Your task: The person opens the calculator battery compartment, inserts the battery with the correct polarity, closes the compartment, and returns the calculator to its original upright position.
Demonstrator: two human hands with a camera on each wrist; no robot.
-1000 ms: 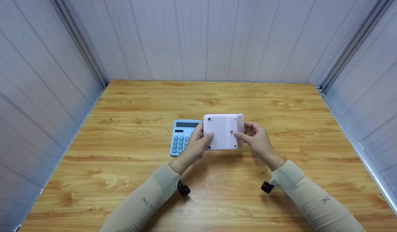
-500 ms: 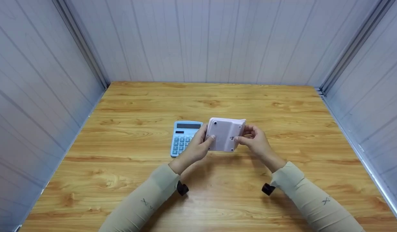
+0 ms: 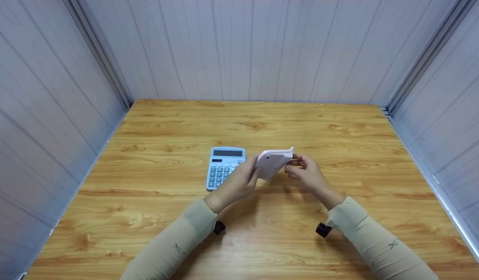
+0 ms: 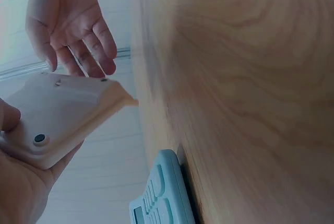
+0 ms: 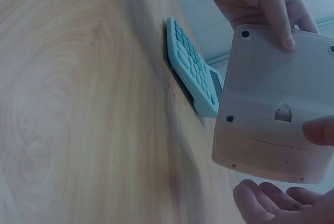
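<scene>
My left hand (image 3: 241, 179) grips a pale pink calculator (image 3: 272, 164) by one side, its thumb on the back and its fingers on the far face. Held above the table, the calculator is tilted, and its keys are hidden. Its back, with dark round feet and a battery cover with a small latch (image 5: 283, 115), shows in the right wrist view. Close by the calculator's other end is my right hand (image 3: 309, 175), fingers loosely bent and apart from it. In the left wrist view the right hand (image 4: 70, 23) has its palm facing the calculator.
A light blue calculator (image 3: 226, 153) lies face up on the wooden table (image 3: 165, 128), partly behind my left hand. Pale panelled walls (image 3: 239, 50) enclose the table at the back and both sides. A small black device (image 3: 323, 229) sits at the right wrist.
The pink calculator has turned from back facing up to steeply tilted. My right thumb and fingers have come off its edge, while my left hand still holds it.
</scene>
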